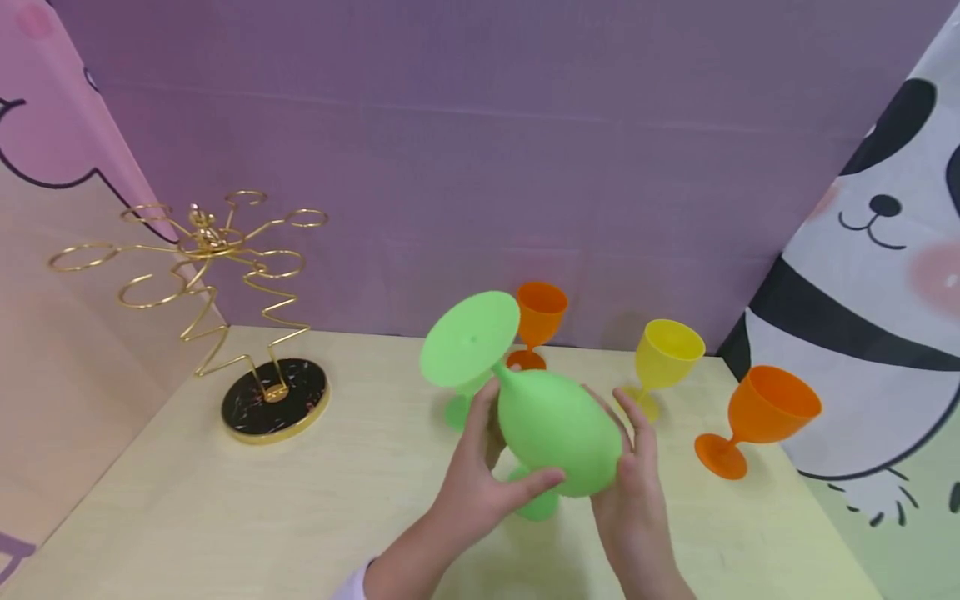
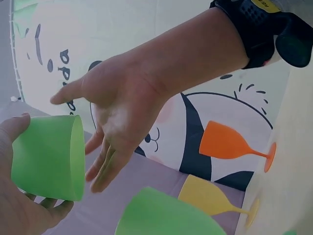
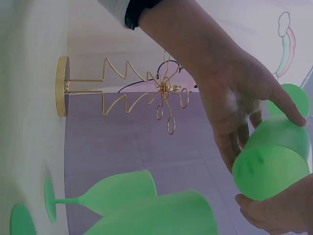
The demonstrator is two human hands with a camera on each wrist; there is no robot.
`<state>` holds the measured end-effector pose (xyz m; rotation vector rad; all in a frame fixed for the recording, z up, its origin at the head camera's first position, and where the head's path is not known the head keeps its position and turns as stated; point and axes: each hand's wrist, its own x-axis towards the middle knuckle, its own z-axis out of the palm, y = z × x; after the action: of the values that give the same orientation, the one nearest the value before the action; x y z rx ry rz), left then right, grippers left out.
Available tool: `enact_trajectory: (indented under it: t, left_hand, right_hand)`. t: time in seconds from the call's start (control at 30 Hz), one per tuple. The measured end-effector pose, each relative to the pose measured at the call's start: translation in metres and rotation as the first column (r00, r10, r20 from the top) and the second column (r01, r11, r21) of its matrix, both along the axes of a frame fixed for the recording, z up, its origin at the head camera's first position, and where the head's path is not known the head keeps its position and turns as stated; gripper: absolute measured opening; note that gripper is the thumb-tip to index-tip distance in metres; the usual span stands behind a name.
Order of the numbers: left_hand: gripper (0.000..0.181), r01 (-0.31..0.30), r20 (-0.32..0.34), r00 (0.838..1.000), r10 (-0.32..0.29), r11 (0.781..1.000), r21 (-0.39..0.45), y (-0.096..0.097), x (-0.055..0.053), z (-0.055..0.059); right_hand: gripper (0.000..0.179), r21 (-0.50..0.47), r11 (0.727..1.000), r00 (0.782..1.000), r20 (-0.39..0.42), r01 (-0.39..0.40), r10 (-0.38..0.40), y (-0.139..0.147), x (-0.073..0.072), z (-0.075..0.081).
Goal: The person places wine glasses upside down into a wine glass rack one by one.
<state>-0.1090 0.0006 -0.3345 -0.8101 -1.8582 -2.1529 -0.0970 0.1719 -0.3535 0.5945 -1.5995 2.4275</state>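
A light green goblet point(image 1: 562, 429) is tilted in the air, its round foot up to the left and its bowl down to the right. My left hand point(image 1: 480, 483) grips the bowl, thumb across the near side and fingers around the far side, as the right wrist view also shows. Beside the rim is my right hand point(image 1: 630, 483); in the left wrist view its fingers stretch out straight, a little apart from the bowl. Two more green goblets point(image 3: 117, 191) stand below, mostly hidden by the held one in the head view.
An orange goblet point(image 1: 542, 312) stands at the back, with a yellow goblet point(image 1: 667, 354) and another orange goblet point(image 1: 772, 407) to the right. On the left stands a gold wire rack point(image 1: 276, 400) with a black round base. A purple backdrop point(image 1: 450, 167) closes off the table's rear.
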Motion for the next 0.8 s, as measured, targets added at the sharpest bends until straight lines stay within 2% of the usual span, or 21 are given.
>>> enact_trajectory:
  t: [0.17, 0.27, 0.33, 0.43, 0.53, 0.6, 0.67, 0.73, 0.8]
  left_hand:
    - [0.091, -0.081, -0.034, 0.996, 0.079, 0.995, -0.055, -0.017, -0.003, -0.004]
    - [0.092, -0.148, -0.048, 0.988, 0.144, 0.985, -0.084, -0.034, -0.005, -0.006]
    - [0.092, -0.202, -0.04, 0.979, 0.198, 0.974, -0.106, -0.045, -0.005, -0.005]
    - [0.092, -0.286, -0.012, 0.958, 0.288, 0.946, -0.15, -0.065, -0.005, -0.003]
    - [0.093, -0.35, 0.01, 0.934, 0.358, 0.918, -0.186, -0.084, -0.004, -0.001]
    - [0.094, -0.385, 0.015, 0.918, 0.397, 0.898, -0.212, -0.096, -0.004, 0.0]
    - [0.095, -0.419, 0.008, 0.901, 0.434, 0.875, -0.24, -0.106, -0.003, -0.001]
    - [0.096, -0.455, -0.003, 0.881, 0.473, 0.847, -0.276, -0.117, -0.003, -0.002]
    - [0.096, -0.487, -0.002, 0.86, 0.511, 0.818, -0.306, -0.128, -0.002, -0.002]
  right_hand:
    - [0.061, -0.032, 0.998, 0.992, -0.117, -0.05, 0.045, 0.003, -0.004, 0.007]
    - [0.061, -0.016, 0.997, 0.972, -0.223, -0.08, 0.074, 0.006, -0.007, 0.011]
    - [0.063, -0.005, 0.995, 0.948, -0.304, -0.1, 0.094, 0.008, -0.01, 0.011]
    - [0.068, 0.067, 0.996, 0.919, -0.384, -0.061, 0.083, 0.01, -0.014, 0.011]
    - [0.079, 0.207, 0.976, 0.885, -0.463, 0.061, 0.043, 0.013, -0.015, 0.014]
    - [0.085, 0.317, 0.934, 0.861, -0.508, 0.164, 0.021, 0.016, -0.016, 0.017]
    - [0.089, 0.43, 0.867, 0.865, -0.502, 0.252, -0.002, 0.02, -0.016, 0.021]
    - [0.093, 0.545, 0.787, 0.887, -0.461, 0.291, -0.008, 0.024, -0.017, 0.024]
    - [0.098, 0.666, 0.686, 0.921, -0.389, 0.294, -0.018, 0.027, -0.017, 0.027]
